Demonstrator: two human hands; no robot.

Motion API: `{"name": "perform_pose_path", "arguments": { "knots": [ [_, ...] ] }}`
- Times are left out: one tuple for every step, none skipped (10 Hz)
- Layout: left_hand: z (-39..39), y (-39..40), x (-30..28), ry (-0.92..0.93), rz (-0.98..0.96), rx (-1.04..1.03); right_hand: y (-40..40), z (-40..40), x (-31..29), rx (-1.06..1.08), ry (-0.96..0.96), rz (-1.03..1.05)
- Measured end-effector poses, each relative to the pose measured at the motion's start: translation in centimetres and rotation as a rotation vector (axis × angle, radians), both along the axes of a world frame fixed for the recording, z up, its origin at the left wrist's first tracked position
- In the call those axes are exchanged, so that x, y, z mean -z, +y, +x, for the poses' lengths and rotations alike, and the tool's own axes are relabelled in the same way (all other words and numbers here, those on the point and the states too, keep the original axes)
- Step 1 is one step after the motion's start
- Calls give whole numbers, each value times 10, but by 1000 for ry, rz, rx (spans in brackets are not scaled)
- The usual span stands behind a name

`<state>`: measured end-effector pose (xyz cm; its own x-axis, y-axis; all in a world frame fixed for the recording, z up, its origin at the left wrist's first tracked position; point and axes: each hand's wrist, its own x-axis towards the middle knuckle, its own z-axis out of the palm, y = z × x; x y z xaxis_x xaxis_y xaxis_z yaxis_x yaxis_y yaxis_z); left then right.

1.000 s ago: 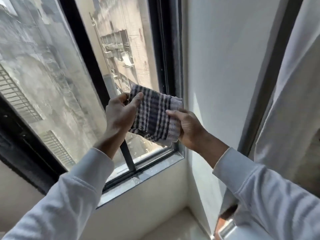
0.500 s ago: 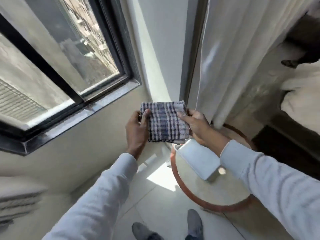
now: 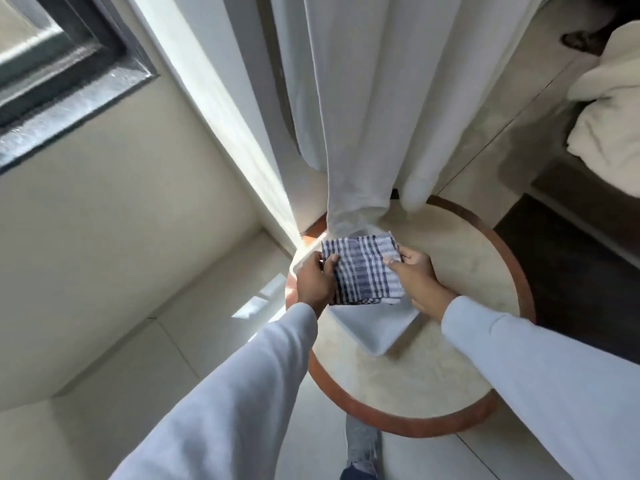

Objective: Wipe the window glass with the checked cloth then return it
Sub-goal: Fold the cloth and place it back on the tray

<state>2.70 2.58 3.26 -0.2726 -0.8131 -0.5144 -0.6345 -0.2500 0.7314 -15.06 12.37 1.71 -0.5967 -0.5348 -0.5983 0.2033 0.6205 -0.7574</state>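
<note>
The folded blue-and-white checked cloth [image 3: 363, 270] is held between both hands just above a white square tray [image 3: 375, 330]. My left hand [image 3: 313, 281] grips its left edge with the thumb on top. My right hand [image 3: 417, 280] pinches its right edge. The tray sits on a small round table [image 3: 460, 362] with a reddish-brown rim. Only the dark lower corner of the window frame [image 3: 79, 81] shows at the upper left; the glass is almost out of view.
A white curtain [image 3: 367, 109] hangs down onto the far side of the table, right behind the cloth. A bed with white bedding [image 3: 609, 109] stands at the right. Pale wall below the window on the left, tiled floor under my feet [image 3: 362, 448].
Both hands have carried the cloth down and away from the window glass to just above the white tray on the round table. My view has swung down from the window.
</note>
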Motion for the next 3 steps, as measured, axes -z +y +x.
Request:
{"name": "perform_pose_path", "arguments": {
  "knots": [
    [-12,-1,41,-32,266,184,-1,-1,35,-136,163,125],
    [-23,-2,69,-221,149,378,5,4,66,-313,404,287],
    [-39,1,78,-263,33,408,11,15,82,-410,627,353]
  ]
}}
